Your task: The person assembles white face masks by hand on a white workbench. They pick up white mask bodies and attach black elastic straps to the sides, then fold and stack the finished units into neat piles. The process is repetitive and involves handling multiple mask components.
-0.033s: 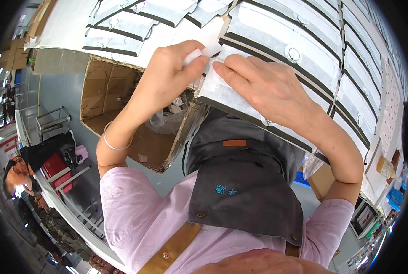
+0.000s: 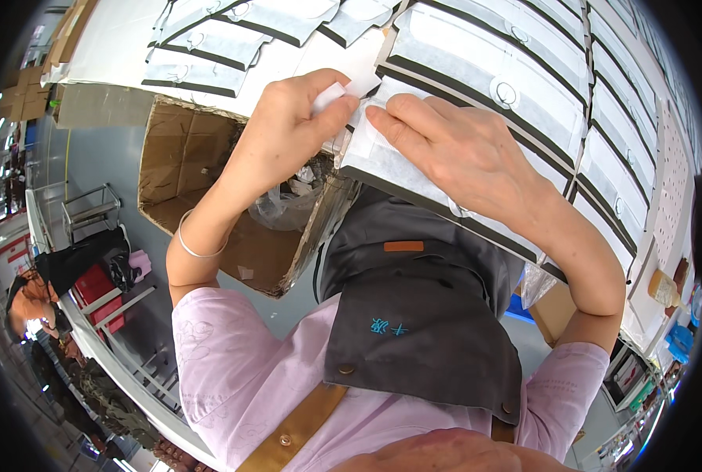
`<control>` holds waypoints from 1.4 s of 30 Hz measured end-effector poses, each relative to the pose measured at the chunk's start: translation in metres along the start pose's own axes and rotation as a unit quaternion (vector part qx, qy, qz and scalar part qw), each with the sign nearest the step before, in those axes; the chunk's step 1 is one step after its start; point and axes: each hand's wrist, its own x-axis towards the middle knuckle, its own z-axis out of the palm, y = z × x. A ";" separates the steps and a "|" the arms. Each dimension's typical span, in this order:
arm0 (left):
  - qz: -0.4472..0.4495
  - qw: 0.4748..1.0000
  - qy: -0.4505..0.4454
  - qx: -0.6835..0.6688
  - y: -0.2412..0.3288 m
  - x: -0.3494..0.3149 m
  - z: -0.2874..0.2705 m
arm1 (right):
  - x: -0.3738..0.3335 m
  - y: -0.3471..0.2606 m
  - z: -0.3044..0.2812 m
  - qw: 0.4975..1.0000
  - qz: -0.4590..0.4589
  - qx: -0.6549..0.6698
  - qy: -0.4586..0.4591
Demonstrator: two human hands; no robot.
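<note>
White slip point(image 2: 362, 83) sits pinched by the fingers of the left hand point(image 2: 292, 118); the right hand point(image 2: 465, 153), finger grip unclear, apparently braces the near panel point(image 2: 384, 162), calling next for steady pressure.

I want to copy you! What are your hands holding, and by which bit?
The left hand pinches a white strip part-way along, its right end poking out. The right hand touches a white sheet near its left end; whether it grips is unclear.

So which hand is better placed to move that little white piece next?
Probably the left hand: it pinches the small white piece between thumb and fingers, while the right hand rests on a black-edged white sheet.
</note>
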 end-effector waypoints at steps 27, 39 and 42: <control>0.053 0.993 0.079 -0.071 0.022 -0.015 -0.002 | 0.017 0.029 -0.039 0.969 0.124 0.212 0.033; 0.417 0.890 0.093 0.157 -0.013 -0.068 0.017 | 0.013 -0.002 -0.048 0.985 -0.055 0.022 -0.160; 0.419 0.887 0.086 0.173 -0.021 -0.072 0.030 | 0.013 -0.007 -0.046 0.986 -0.056 0.002 -0.158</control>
